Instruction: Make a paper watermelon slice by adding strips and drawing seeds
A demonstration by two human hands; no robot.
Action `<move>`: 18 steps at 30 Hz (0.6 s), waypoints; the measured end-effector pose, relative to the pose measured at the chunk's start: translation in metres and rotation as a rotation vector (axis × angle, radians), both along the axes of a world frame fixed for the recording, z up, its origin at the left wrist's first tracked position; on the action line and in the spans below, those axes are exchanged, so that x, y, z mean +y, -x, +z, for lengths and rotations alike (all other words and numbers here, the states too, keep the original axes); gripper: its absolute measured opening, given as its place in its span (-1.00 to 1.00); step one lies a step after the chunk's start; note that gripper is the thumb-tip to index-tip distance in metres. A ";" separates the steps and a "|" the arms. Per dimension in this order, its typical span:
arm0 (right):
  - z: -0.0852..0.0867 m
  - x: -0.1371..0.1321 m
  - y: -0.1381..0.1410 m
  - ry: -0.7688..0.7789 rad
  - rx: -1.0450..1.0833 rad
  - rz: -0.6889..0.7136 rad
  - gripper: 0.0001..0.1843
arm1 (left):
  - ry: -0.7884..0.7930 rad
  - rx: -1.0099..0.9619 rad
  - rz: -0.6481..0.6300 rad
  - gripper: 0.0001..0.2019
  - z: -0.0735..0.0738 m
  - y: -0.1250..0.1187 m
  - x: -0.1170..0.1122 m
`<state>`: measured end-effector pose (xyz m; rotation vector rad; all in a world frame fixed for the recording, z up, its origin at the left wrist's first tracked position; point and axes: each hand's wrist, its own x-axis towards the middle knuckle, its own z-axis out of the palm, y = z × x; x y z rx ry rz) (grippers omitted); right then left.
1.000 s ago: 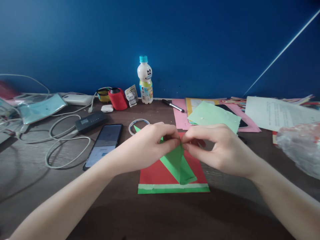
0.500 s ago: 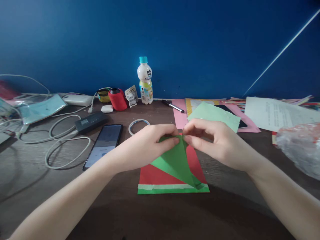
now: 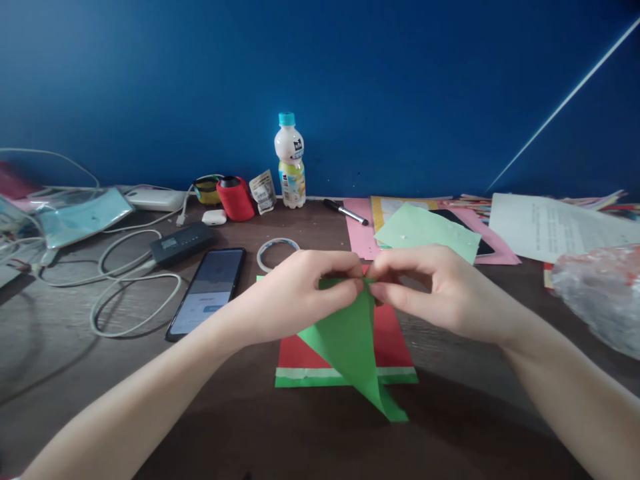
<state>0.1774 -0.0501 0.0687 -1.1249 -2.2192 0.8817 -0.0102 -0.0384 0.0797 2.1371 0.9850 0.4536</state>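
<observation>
A sheet of green paper point(image 3: 345, 340) is pinched near its upper edge between the closed fingers of my left hand point(image 3: 310, 290). Right beside it, my right hand point(image 3: 430, 287) pinches the same edge with thumb and forefinger, and the two sets of fingertips nearly meet. The sheet hangs slanted, its lower corner pointing toward me. Beneath it lies a red sheet point(image 3: 393, 340) with a pale and green striped strip along its near edge. My fingers hide the pinched part of the green paper.
A phone point(image 3: 207, 293), a roll of tape point(image 3: 277, 245) and a black device point(image 3: 183, 245) with a white cable lie on the left. Behind stand a bottle point(image 3: 291, 167) and a red container point(image 3: 236, 199). Pale green paper point(image 3: 427, 230), a marker point(image 3: 346, 212) and crumpled plastic point(image 3: 600, 293) lie to the right.
The green paper has shifted toward me, and its lower corner now reaches past the red sheet's near edge. Both hands have moved slightly nearer, still pinching it.
</observation>
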 end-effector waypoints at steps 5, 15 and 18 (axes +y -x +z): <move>-0.001 -0.001 0.001 -0.042 0.052 0.002 -0.88 | 0.057 -0.064 -0.022 -0.86 -0.001 0.000 0.002; -0.006 0.004 -0.001 0.020 0.082 -0.020 -0.87 | 0.050 -0.111 -0.022 -0.86 -0.005 0.000 0.009; -0.006 0.005 -0.002 0.050 0.084 -0.015 -0.87 | 0.044 -0.101 -0.019 -0.86 -0.006 0.001 0.009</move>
